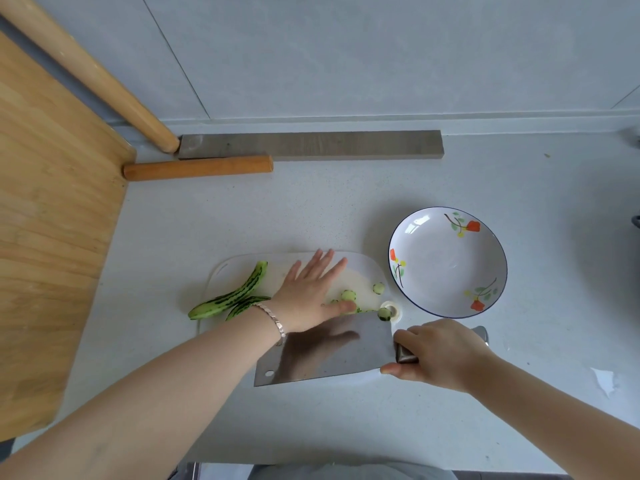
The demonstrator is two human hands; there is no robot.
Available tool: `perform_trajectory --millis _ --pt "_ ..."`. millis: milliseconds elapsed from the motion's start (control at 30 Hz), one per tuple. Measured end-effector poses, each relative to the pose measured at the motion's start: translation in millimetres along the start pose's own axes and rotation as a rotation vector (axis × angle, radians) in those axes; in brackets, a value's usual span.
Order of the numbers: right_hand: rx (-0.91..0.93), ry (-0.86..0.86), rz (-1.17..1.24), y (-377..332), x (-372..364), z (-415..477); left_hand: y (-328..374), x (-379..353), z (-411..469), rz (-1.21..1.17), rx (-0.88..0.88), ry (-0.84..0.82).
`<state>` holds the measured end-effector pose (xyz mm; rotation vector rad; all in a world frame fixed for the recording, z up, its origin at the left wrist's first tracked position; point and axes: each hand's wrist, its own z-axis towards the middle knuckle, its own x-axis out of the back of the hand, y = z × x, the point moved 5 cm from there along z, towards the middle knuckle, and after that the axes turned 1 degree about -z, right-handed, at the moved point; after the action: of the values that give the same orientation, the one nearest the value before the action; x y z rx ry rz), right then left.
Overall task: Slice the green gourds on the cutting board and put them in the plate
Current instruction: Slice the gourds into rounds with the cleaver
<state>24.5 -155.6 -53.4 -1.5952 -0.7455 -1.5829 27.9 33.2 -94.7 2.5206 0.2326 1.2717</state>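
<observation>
- The left hand (308, 296) lies flat, fingers straight and spread, on the white plastic cutting board (360, 268). It covers the round green gourd slices (348, 295) towards the board's right end, likely to sweep them together.
- The right hand (440, 355) grips the handle of the broad steel cleaver (329, 355). The blade lies nearly flat along the board's near edge, seemingly as a scoop.
- Two striped green gourd halves (235, 296) lie uncut at the board's left end.
- The white flower-painted ceramic plate (446, 265) sits on the pale grey bench (311, 209) just right of the board, holding no slices yet.
</observation>
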Motion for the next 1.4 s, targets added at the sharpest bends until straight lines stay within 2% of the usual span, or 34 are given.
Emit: perform_trajectory --millis 67,233,400,500,567,633,700,800,867,933,1034,1100,1200,1400 --pt "0.001 -0.012 0.014 0.3 -0.5 1.8 6.6 -1.9 -6.5 0.018 -0.047 -0.027" --pt "0.069 -0.007 0.009 -10.9 1.3 17.6 31.4 -7.3 2.3 -0.072 0.002 0.014" --pt "0.063 -0.01 0.017 -8.3 -0.2 15.4 17.4 -6.0 13.0 -0.027 0.123 0.051" --pt "-0.006 -0.157 0.022 -4.3 8.9 11.2 4.6 1.5 5.5 -0.029 0.144 0.042" --pt "-0.112 -0.305 0.065 1.4 14.7 3.9 1.8 19.6 -3.9 -0.075 0.149 0.102" --pt "-0.359 -0.469 0.261 9.7 7.4 -12.1 -1.7 49.4 -18.1 -0.188 0.14 0.234" --pt "-0.583 -0.434 0.503 16.1 1.4 -24.4 -6.0 84.4 -37.9 -0.285 0.079 0.483" --pt "-0.955 -0.38 1.098 14.2 -10.4 -35.9 -20.6 114.1 -78.1 -0.301 0.089 0.981" --pt "-1.082 -0.427 1.341 8.3 -14.8 -37.2 -26.9 98.0 -90.9 -0.354 0.152 1.09" --pt "-1.102 -0.478 1.386 7.2 -16.4 -38.4 -24.5 63.0 -93.5 -0.359 0.198 1.023" --pt "-1.074 -0.55 1.367 7.7 -19.3 -41.7 -12.8 1.0 -83.0 -0.211 0.201 0.67" --pt "-1.049 -0.611 1.314 6.2 -19.5 -45.1 -1.3 -29.9 -76.6 -0.033 0.128 0.479" --pt "-1.031 -0.667 1.255 3.8 -22.9 -52.2 4.7 -46.7 -71.3 0.123 0.102 0.416" --pt "-0.973 -0.652 1.225 5.2 -30.5 -51.6 1.0 -49.6 -79.5 0.197 0.101 0.381"
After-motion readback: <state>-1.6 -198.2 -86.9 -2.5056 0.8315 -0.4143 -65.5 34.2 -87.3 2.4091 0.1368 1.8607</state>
